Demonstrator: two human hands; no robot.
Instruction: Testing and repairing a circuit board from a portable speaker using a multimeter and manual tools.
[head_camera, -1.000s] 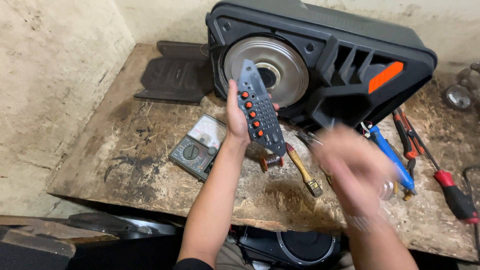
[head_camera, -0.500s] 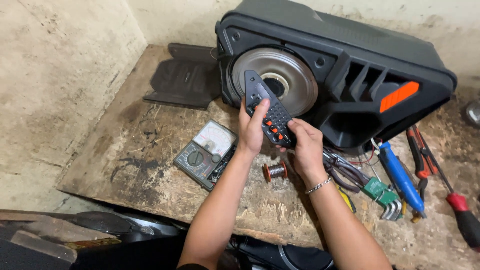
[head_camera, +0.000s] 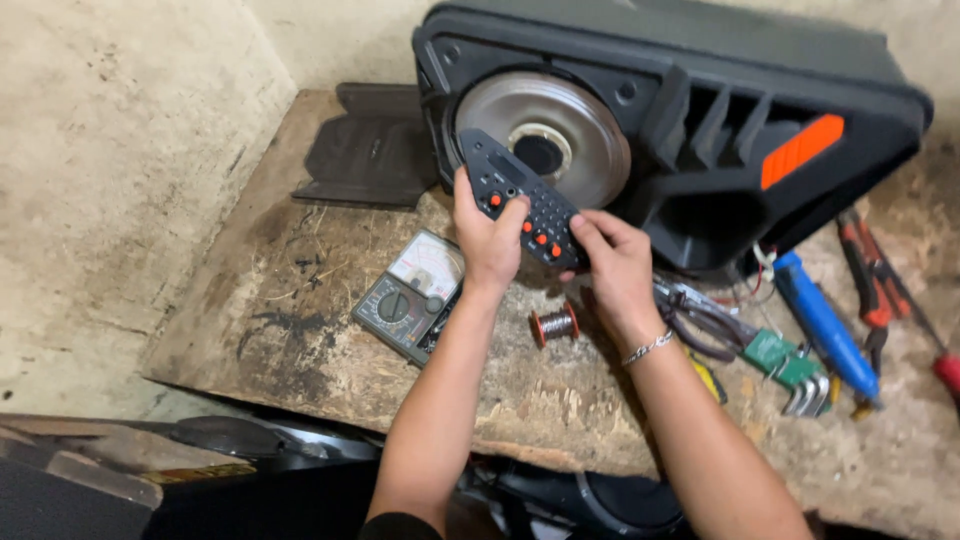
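I hold a narrow black control panel (head_camera: 520, 198) with red and black buttons in both hands, above the worn wooden bench. My left hand (head_camera: 485, 240) grips its near left edge, thumb on the button face. My right hand (head_camera: 612, 262) pinches its lower right end with the fingertips; a thin bracelet circles that wrist. Just behind the panel lies a large black speaker cabinet (head_camera: 700, 110) on its side, its silver speaker cone (head_camera: 560, 130) facing me and an orange tab on its right.
An analogue multimeter (head_camera: 410, 293) lies left of my left forearm. A small wire spool (head_camera: 555, 324) sits between my arms. Scissors, a green circuit board (head_camera: 780, 352), a blue-handled tool (head_camera: 825, 325) and red pliers (head_camera: 872, 285) lie to the right. A black plastic cover (head_camera: 365, 150) rests at the back left.
My right hand swept in from the lower right and took hold of the panel's lower end. The panel has tilted flatter, closer to the speaker, and my view has shifted in.
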